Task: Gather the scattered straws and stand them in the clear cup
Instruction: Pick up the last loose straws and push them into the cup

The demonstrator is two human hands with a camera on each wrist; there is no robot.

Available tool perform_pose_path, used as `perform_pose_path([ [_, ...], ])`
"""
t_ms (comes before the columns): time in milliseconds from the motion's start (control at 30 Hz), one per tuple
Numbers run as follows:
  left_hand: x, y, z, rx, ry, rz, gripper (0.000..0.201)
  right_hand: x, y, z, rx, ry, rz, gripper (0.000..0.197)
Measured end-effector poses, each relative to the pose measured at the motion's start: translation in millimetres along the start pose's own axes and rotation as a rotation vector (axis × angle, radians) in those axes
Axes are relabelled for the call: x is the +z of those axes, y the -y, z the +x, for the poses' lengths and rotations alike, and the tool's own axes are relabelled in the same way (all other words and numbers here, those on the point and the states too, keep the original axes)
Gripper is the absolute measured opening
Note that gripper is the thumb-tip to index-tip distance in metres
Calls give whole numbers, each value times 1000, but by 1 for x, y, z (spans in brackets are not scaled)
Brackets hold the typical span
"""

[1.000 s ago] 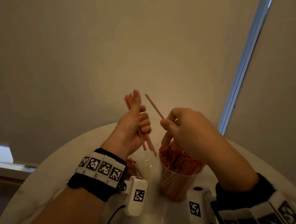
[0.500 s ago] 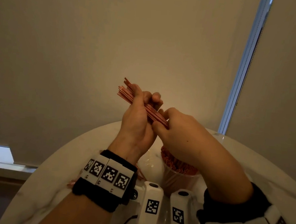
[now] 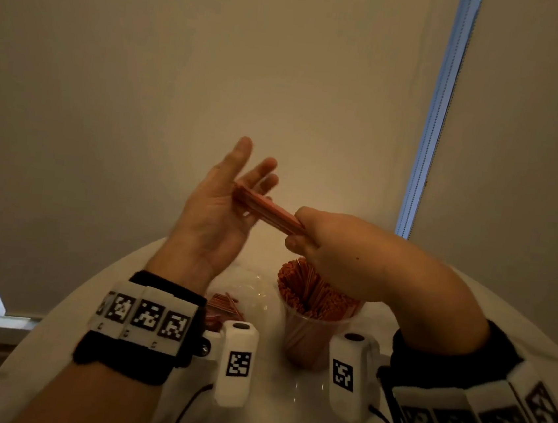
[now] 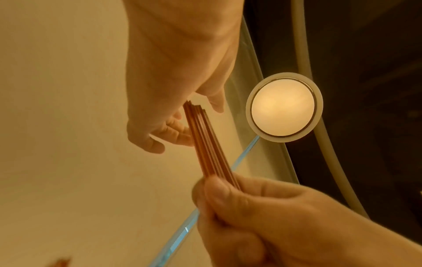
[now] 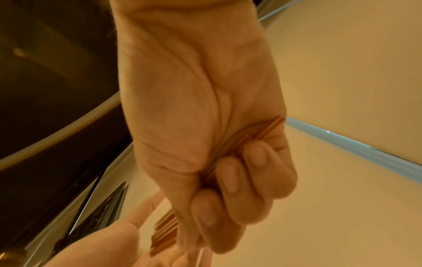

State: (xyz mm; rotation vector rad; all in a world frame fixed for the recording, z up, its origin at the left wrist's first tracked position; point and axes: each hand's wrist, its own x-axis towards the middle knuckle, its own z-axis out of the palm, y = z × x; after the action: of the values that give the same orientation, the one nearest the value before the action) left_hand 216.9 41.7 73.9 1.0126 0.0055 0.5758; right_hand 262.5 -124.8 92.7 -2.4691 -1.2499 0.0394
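Fingers of the left hand were spread wide and straight, palm up, with the far end of a straw bundle resting against them. The right hand had its fingers curled tight around the bundle's near end, holding it level above the counter. Below the right hand stood the cup, packed with upright straws, and loose straws lay on the counter beside it.
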Motion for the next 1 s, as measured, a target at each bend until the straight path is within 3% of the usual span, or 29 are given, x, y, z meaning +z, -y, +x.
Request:
perform_pose_path([
  [100, -4, -4, 0, -13, 54, 208, 49, 4, 4, 1, -7, 22, -52, 10],
  [233, 3, 4, -6, -17, 165, 540, 37, 4, 1, 7, 34, -114, -168, 33],
  [367, 7, 14, -14, 112, 255, 1001, 40, 0, -14, 5, 124, -136, -203, 43],
  [433, 8, 19, -14, 154, 275, 1096, 44, 0, -17, 3, 121, -95, -184, 47],
  [600, 7, 21, -10, 103, 246, 859, 41, -6, -23, -3, 92, -116, -89, 57],
  [767, 4, 21, -7, 36, 185, 619, 30, -13, -25, -6, 38, -398, -85, 70],
  [900, 8, 22, -10, -29, 260, 538, 37, -7, -21, 1, 8, -577, -46, 52],
  [1000, 9, 23, -7, -4, 145, 451, 30, -8, -24, 1, 74, -647, 127, 48],
])
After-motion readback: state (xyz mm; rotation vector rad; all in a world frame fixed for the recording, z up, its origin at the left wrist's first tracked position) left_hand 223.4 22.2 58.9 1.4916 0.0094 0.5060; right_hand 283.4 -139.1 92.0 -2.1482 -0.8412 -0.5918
